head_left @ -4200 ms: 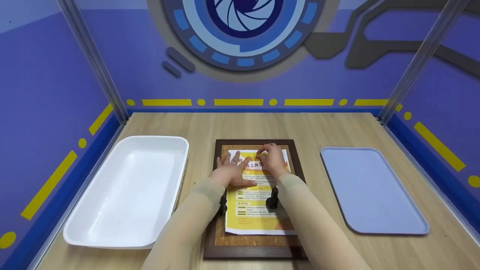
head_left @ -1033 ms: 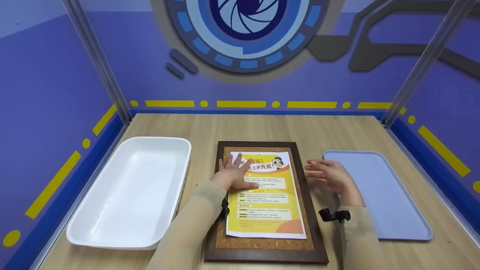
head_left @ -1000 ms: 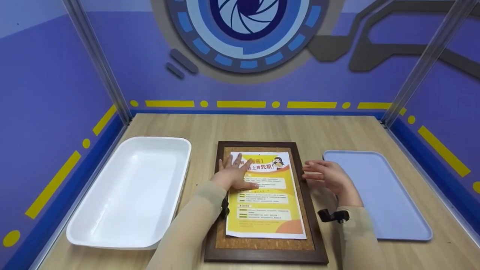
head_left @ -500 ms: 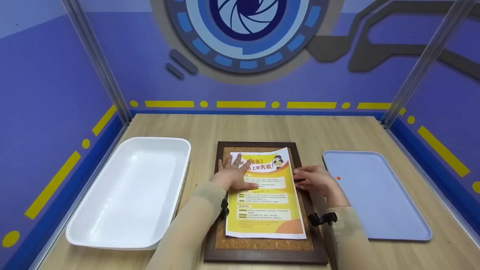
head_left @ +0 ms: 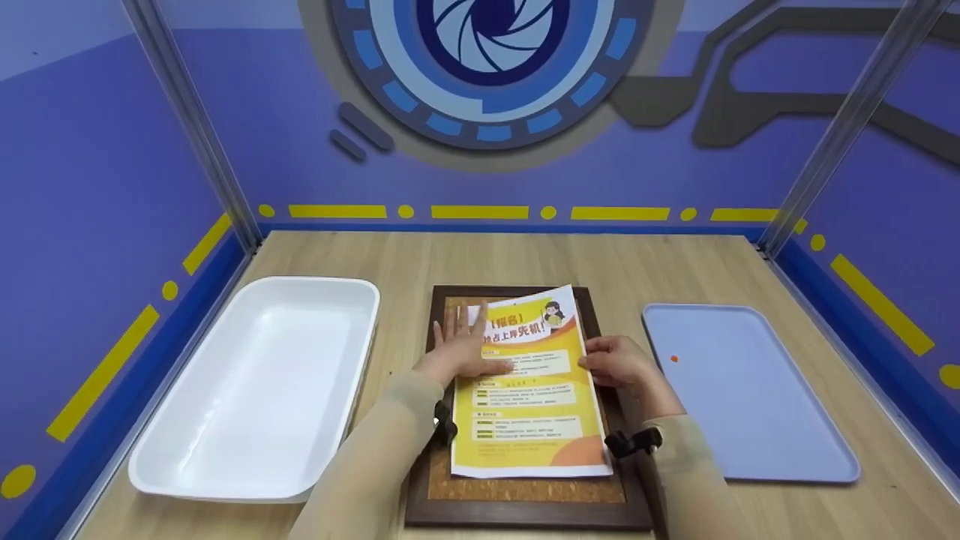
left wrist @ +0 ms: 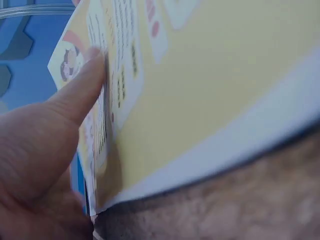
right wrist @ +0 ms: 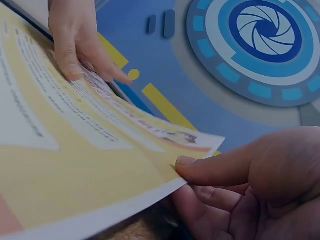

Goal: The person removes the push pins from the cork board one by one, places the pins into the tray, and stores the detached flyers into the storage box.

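Note:
A yellow and white printed poster (head_left: 525, 416) lies over a brown-framed cork board (head_left: 525, 514), its upper right corner raised. My right hand (head_left: 622, 367) pinches the poster's right edge; in the right wrist view the thumb (right wrist: 215, 170) is on the printed face and curled fingers are beneath. My left hand (head_left: 463, 349) lies over the poster's upper left part with straight, spread fingers. In the left wrist view its thumb (left wrist: 82, 87) reaches across the print, and the paper bows up beside it.
A deep white tray (head_left: 367, 322) stands left of the board. To the right lies a flat lavender tray (head_left: 757, 390) with a small orange-red dot-like thing (head_left: 674, 358) near its left edge. Purple walls enclose the table (head_left: 510, 259) at the back and sides.
My right hand has come left from beside the lavender tray and taken the poster's right edge. The poster's upper right corner has risen. The orange-red thing has come into view.

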### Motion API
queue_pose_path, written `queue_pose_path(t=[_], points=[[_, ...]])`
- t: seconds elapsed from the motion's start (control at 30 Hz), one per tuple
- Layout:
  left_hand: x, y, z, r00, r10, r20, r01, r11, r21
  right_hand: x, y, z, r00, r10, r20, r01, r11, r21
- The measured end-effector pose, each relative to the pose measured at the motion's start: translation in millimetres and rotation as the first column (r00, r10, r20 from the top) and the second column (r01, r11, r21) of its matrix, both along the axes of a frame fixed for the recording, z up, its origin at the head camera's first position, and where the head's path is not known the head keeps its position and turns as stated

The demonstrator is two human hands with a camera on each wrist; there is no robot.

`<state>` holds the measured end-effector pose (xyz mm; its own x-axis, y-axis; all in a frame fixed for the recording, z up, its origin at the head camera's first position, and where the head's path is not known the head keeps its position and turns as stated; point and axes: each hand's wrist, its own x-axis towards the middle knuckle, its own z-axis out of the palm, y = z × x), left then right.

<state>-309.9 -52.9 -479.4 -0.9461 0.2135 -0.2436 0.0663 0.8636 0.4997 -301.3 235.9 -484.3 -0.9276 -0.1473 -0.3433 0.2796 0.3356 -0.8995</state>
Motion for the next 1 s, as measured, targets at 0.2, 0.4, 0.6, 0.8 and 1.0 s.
queue_pose_path(t=[0.2, 0.4, 0.6, 0.8, 1.0], points=[[-6.9, 0, 8.5, 0.946, 0.325, 0.014, -0.306, 0.874, 0.378, -3.1, 15, 6.3, 1.000, -0.005, -0.004, 0.005, 0.996, -0.091], [-8.0, -7, 31.0, 0.945, 0.315, 0.093, -0.322, 0.831, 0.455, -0.9, 19, 10.5, 1.000, -0.025, -0.016, 0.021, 0.980, -0.197], [-1.5, -27, 58.3, 0.948, 0.288, 0.134, -0.317, 0.827, 0.465, 3.2, 1, 20.9, 0.997, -0.024, -0.068, 0.004, 0.962, -0.274], [4.9, -71, 88.5, 0.959, 0.244, 0.145, -0.283, 0.854, 0.436, 6.9, -42, 35.4, 0.989, -0.042, -0.145, -0.013, 0.934, -0.358], [10.8, -134, 113.8, 0.965, 0.246, 0.091, -0.262, 0.897, 0.356, 6.4, -110, 51.4, 0.984, -0.071, -0.165, 0.004, 0.926, -0.377]])
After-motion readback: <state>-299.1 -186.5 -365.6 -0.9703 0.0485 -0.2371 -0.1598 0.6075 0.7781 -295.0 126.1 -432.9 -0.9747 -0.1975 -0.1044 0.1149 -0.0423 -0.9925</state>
